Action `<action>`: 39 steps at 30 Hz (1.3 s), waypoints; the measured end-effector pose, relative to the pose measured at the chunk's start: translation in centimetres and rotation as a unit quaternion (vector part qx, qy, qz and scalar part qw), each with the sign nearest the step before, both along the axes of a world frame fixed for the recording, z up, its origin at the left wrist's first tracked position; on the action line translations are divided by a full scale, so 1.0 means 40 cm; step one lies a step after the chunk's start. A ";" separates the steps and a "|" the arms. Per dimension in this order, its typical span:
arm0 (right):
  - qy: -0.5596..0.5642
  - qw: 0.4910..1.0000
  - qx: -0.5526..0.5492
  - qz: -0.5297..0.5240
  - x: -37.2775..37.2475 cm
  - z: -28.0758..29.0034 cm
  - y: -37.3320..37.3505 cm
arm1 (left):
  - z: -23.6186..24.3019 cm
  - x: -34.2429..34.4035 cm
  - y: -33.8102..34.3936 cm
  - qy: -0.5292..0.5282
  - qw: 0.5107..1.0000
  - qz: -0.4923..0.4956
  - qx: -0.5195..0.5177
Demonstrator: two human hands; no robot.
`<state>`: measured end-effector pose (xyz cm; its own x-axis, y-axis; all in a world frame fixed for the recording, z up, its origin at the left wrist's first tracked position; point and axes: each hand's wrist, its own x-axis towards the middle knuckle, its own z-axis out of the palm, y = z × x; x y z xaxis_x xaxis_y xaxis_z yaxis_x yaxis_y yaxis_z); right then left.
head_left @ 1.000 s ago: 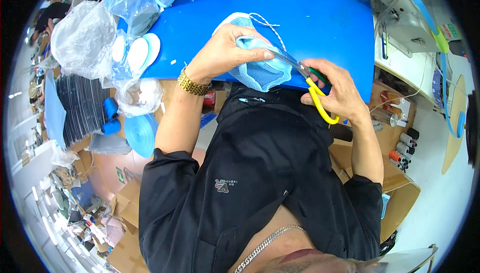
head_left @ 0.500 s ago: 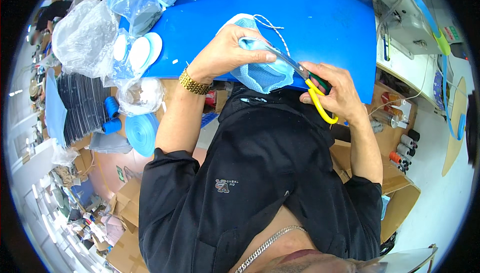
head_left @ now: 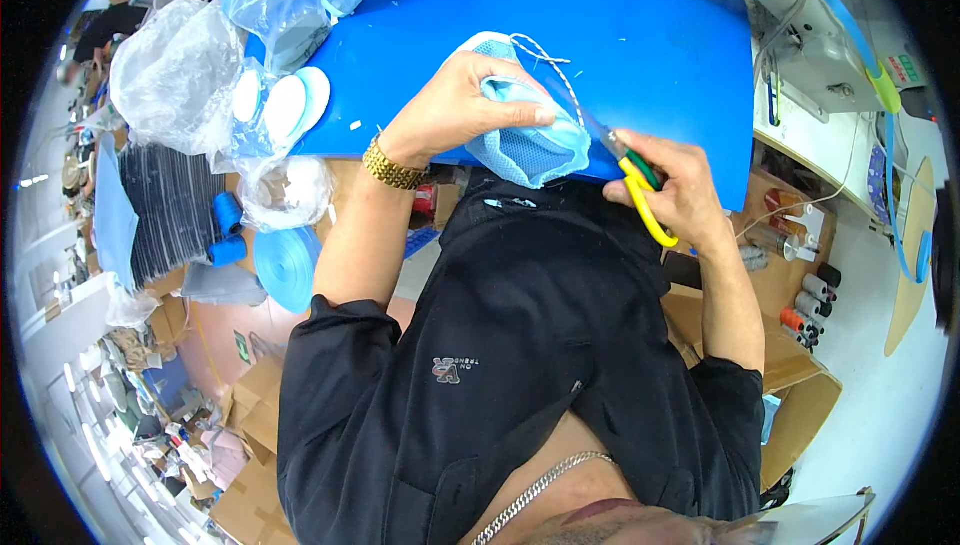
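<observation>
My left hand (head_left: 467,105) grips a small light-blue mesh bag (head_left: 530,153) over the front edge of the blue table (head_left: 610,5). Its thumb presses on the fabric, and the rim of the bag curls open beside it. A white speckled cord (head_left: 545,53) trails from the bag onto the table. In my right hand (head_left: 677,180) are scissors (head_left: 640,193) with yellow and green handles, my fingers wrapped round the handles. Their blades point up and left, just right of the bag, and look blurred.
Clear plastic bags (head_left: 175,75) and white discs (head_left: 290,110) lie at the table's left. Below them are a roll of light-blue strap (head_left: 288,267) and blue thread spools (head_left: 227,230). A sewing machine (head_left: 815,30) stands at the right, with thread cones (head_left: 815,295) below.
The scissors have drawn back a little to the right and down, away from the bag's fabric. My left hand holds the bag in nearly the same place.
</observation>
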<state>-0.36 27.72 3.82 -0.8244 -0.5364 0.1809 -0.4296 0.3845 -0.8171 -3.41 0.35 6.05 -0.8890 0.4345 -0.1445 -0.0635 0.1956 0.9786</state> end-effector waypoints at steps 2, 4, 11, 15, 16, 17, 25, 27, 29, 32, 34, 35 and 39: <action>-0.088 0.993 -0.016 -0.073 0.001 -0.006 0.000 | -0.003 -0.004 -0.002 0.126 0.988 0.077 -0.033; -0.270 0.945 -0.149 -0.112 -0.002 0.015 -0.008 | -0.006 -0.023 -0.007 0.363 0.907 0.193 -0.089; -0.376 0.836 -0.379 -0.127 0.002 -0.030 -0.145 | -0.025 0.033 0.084 0.513 0.786 0.278 -0.204; -0.206 0.895 -0.360 -0.165 -0.023 -0.082 -0.203 | -0.063 0.097 0.133 0.455 0.843 0.246 -0.149; -0.217 0.887 -0.371 -0.170 -0.032 -0.087 -0.201 | -0.062 0.113 0.131 0.391 0.877 0.227 -0.161; -0.209 0.899 -0.346 -0.169 -0.043 -0.087 -0.197 | -0.051 0.125 0.128 0.342 0.897 0.232 -0.159; -0.127 0.964 -0.211 -0.104 -0.047 -0.075 -0.135 | -0.002 0.040 0.077 0.448 0.869 0.077 -0.196; -0.158 0.956 -0.225 -0.098 -0.040 -0.057 -0.126 | 0.018 0.032 0.075 0.439 0.866 0.065 -0.230; -0.142 0.963 -0.209 -0.097 -0.043 -0.039 -0.140 | 0.025 0.026 0.064 0.421 0.876 0.055 -0.228; -0.119 0.965 -0.203 -0.115 -0.040 -0.019 -0.144 | 0.011 0.017 0.058 0.408 0.879 0.073 -0.237; -0.118 0.969 -0.183 -0.114 -0.035 -0.012 -0.140 | 0.007 0.010 0.054 0.389 0.890 0.071 -0.228; -0.116 0.974 -0.160 -0.116 -0.034 -0.015 -0.136 | 0.004 0.002 0.053 0.391 0.889 0.072 -0.227; -0.136 0.970 -0.169 -0.115 -0.016 -0.014 -0.139 | 0.009 -0.007 0.050 0.311 0.930 0.061 -0.188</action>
